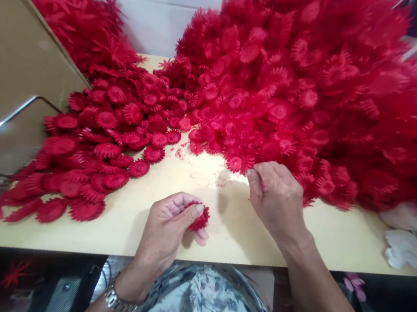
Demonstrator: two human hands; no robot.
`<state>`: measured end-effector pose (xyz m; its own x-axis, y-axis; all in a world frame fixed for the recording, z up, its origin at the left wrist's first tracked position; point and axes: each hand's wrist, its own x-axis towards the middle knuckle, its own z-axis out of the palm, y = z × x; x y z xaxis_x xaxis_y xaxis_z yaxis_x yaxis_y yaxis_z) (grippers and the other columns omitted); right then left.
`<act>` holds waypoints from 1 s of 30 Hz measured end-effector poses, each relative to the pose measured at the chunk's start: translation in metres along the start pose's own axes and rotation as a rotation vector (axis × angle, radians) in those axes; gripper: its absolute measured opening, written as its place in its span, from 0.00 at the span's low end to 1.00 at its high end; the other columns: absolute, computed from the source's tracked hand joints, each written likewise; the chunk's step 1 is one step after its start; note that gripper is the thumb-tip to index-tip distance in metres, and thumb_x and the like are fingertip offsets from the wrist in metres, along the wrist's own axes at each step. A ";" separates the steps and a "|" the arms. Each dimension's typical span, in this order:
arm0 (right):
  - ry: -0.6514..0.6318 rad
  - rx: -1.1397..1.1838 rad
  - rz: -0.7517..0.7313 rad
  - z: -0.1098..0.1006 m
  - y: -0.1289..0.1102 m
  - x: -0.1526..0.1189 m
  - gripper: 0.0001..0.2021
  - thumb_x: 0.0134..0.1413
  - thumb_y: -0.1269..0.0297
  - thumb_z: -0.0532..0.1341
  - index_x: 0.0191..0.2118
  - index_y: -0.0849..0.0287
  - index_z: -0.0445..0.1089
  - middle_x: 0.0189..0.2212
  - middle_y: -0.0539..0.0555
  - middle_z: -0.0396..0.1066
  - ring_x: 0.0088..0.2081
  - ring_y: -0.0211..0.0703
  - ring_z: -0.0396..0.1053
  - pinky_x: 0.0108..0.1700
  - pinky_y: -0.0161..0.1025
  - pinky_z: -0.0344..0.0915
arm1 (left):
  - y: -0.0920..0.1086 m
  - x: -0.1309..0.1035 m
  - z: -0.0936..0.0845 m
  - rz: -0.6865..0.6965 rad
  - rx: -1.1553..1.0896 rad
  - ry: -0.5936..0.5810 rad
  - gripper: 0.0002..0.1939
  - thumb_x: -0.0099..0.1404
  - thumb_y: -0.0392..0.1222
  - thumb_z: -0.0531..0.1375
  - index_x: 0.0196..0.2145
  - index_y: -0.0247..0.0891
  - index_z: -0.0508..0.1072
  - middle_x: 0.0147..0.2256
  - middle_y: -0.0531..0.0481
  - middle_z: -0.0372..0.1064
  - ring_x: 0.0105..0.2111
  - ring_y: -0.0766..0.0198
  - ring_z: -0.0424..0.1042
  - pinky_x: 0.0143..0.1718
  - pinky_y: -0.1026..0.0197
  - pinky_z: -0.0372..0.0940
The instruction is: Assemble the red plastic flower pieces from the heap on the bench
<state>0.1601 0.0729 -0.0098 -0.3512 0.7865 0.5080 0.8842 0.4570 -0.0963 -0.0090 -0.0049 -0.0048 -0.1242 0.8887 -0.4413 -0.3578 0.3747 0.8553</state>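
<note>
My left hand [174, 223] pinches a small red artificial flower piece [202, 219] with a toothed rim between thumb and fingers, just above the table [221, 234]. My right hand [277, 201] is closed, its thumb and forefinger pressed together at the front edge of a big pile of red flower pieces [276, 108]. A speck of red shows among its fingers, but what they grip is hidden. On the left, several thicker round red flower discs [107, 150] lie heaped together, apart from my left hand.
A cardboard panel [24, 39] with a bent metal rod [1, 123] stands at the left. Red star-shaped pieces [70, 10] are piled behind it. Red crumbs [182, 150] dot the table. A crumpled white tissue [409, 250] lies at the right edge.
</note>
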 end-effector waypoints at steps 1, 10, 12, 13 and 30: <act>-0.001 0.055 0.020 0.000 0.000 -0.001 0.12 0.59 0.67 0.51 0.24 0.60 0.62 0.23 0.53 0.64 0.28 0.42 0.62 0.33 0.37 0.57 | 0.000 0.001 0.000 -0.004 0.010 0.002 0.07 0.52 0.39 0.62 0.24 0.33 0.68 0.15 0.54 0.67 0.12 0.67 0.65 0.12 0.67 0.61; -0.143 0.552 0.138 -0.018 -0.009 -0.002 0.10 0.56 0.69 0.54 0.24 0.60 0.62 0.19 0.46 0.58 0.22 0.32 0.57 0.25 0.31 0.52 | 0.010 0.010 0.013 0.291 0.250 -0.177 0.03 0.56 0.35 0.60 0.26 0.36 0.74 0.41 0.43 0.71 0.40 0.63 0.71 0.41 0.66 0.64; -0.178 0.604 0.088 -0.021 -0.013 -0.003 0.09 0.56 0.70 0.55 0.25 0.60 0.63 0.20 0.47 0.59 0.22 0.33 0.57 0.26 0.31 0.53 | 0.012 0.010 0.019 0.391 0.327 -0.213 0.05 0.55 0.33 0.60 0.27 0.37 0.76 0.48 0.44 0.67 0.48 0.61 0.66 0.48 0.66 0.59; -0.195 0.624 0.065 -0.023 -0.014 -0.003 0.10 0.56 0.70 0.55 0.24 0.60 0.63 0.20 0.47 0.59 0.22 0.33 0.57 0.26 0.31 0.53 | 0.012 0.010 0.022 0.412 0.347 -0.227 0.05 0.55 0.32 0.60 0.27 0.37 0.76 0.48 0.44 0.67 0.48 0.61 0.66 0.48 0.66 0.59; -0.098 -0.043 0.000 -0.015 0.011 0.001 0.10 0.58 0.64 0.53 0.37 0.63 0.70 0.28 0.57 0.68 0.35 0.47 0.63 0.39 0.41 0.59 | 0.023 0.048 0.032 0.340 0.309 -0.033 0.03 0.54 0.34 0.59 0.24 0.36 0.73 0.24 0.54 0.68 0.24 0.70 0.64 0.27 0.67 0.58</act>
<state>0.1735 0.0726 0.0023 -0.3781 0.8240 0.4219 0.8958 0.4407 -0.0580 0.0065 0.0547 0.0025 -0.1558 0.9808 -0.1170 -0.0082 0.1171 0.9931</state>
